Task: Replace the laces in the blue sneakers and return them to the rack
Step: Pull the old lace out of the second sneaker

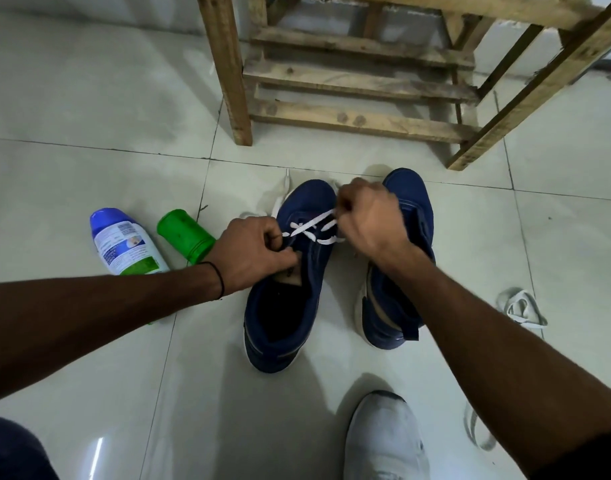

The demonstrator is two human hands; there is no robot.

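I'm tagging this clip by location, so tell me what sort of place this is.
Probably indoors at home, by a shoe-storage spot: a glossy tiled floor, a rough wooden slatted rack standing on it, and blue sneakers on the floor, one being threaded with a white lace.

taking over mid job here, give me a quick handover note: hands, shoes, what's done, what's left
Left hand pinches the white lace at the left sneaker's eyelets; right hand pinches its other end.
Both sneakers sit on the floor before the wooden rack; no lace visible on the right sneaker.
Done: a few crossings threaded.
Left: finish this lace, lace the other sneaker, rack both.
A loose lace lies on the floor, right side.
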